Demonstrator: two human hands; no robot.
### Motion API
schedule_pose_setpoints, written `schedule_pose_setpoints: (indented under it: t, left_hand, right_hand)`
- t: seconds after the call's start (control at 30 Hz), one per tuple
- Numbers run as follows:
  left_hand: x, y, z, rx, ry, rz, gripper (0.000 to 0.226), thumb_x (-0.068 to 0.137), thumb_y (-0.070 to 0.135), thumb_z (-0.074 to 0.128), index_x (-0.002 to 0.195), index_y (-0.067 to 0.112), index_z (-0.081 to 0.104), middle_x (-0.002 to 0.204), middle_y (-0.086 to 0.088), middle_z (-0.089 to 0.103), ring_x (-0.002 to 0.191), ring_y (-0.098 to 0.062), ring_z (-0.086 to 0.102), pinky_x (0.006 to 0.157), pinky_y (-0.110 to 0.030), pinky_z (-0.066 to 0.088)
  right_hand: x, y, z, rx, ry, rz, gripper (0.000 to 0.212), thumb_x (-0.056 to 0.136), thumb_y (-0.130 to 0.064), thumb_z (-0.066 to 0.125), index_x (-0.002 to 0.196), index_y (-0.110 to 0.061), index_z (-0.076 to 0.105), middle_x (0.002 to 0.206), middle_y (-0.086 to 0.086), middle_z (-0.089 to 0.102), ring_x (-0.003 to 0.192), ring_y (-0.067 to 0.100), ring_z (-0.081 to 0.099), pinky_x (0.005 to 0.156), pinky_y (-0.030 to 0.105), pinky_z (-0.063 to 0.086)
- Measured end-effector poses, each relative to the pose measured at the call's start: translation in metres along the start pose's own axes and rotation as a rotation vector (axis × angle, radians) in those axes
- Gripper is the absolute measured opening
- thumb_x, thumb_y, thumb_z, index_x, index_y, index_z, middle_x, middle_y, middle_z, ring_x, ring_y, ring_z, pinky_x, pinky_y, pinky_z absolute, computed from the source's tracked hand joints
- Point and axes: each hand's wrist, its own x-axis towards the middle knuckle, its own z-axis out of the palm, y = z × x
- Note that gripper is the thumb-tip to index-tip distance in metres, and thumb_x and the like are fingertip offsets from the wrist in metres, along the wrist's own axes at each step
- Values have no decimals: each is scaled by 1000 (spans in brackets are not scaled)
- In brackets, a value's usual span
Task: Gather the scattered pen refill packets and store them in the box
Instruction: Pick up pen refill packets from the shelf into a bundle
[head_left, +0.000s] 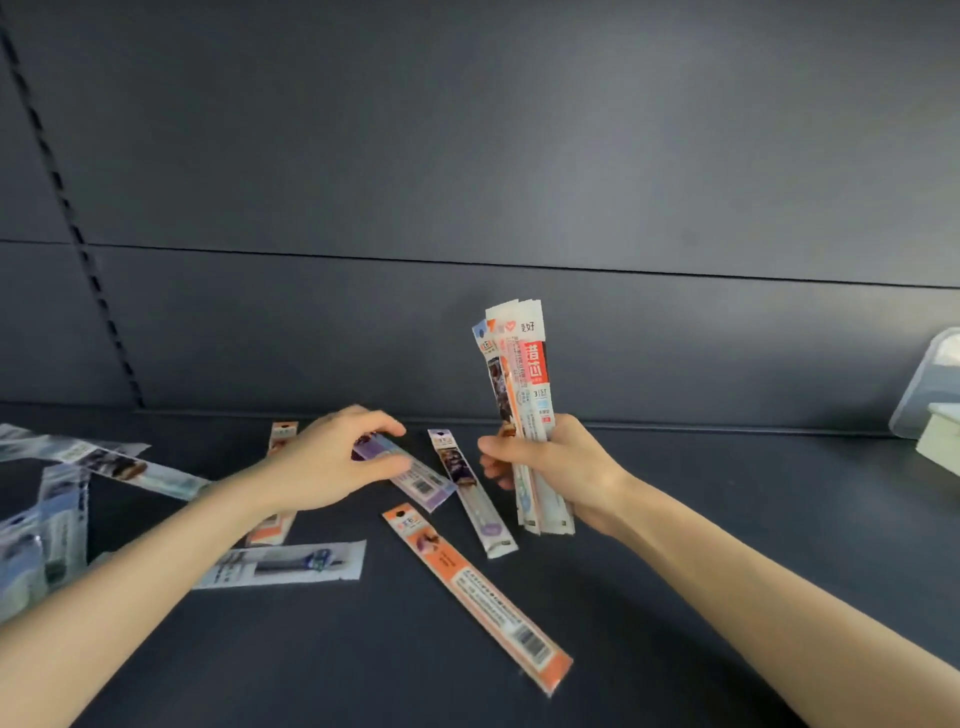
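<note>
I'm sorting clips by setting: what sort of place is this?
Probably a shop, perhaps a stationery one: a dark shelf with a slotted rail in its back wall, and barcoded packets scattered on it. The left hand pinches a purple packet; the right hand grips a bundle.

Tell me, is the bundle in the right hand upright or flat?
Upright: the right hand grips the bundle low, tops pointing up.

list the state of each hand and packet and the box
left hand, grips the purple packet
right hand, holds the packet bundle upright
orange packet, lying flat, not held
blue packet, lying flat, not held
box, cut off at right edge, open or closed unclear
</note>
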Motion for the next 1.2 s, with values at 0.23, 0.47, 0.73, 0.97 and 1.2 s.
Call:
schedule_pose_setpoints:
  t: [0.23,0.47,0.73,0.97,1.2]
  left_hand:
    - [10,-19,5,196,-135,98,39,93,51,42,127,38,54,139,5,44,128,-18,35,104,-34,30]
    - [-2,-16,9,-7,4,119,20,86,42,59,91,24,67,134,8,46,125,-10,42,101,-31,36]
    - [-4,-2,16,-20,44,-75,76,72,52,72,130,18,37,132,-2,46,108,-15,54,74,-24,43]
    - [1,4,13,-71,74,-134,64,74,25,78,127,10,46,106,-5,67,91,-19,65,77,-34,55]
    - [5,-2,5,-545,146,-243,45,72,7,75,116,7,61,93,-4,69,84,-17,66,72,-26,51]
  right_hand:
    - [22,-14,27,-304,51,172,17,75,-16,78,79,-10,63,74,1,67,71,13,66,62,21,47]
    - [33,-7,42,-633,53,216,48,59,-22,87,101,-12,68,97,4,73,89,20,69,87,38,55]
    - [30,-5,36,-601,155,208,22,63,-9,79,68,-15,58,72,3,64,68,19,63,63,28,50]
    - [20,-14,34,-112,136,113,21,76,7,66,76,-5,49,82,18,60,81,28,64,77,40,57]
    - [24,-7,46,76,213,59,24,83,3,63,71,-13,49,76,4,62,81,20,64,75,35,51]
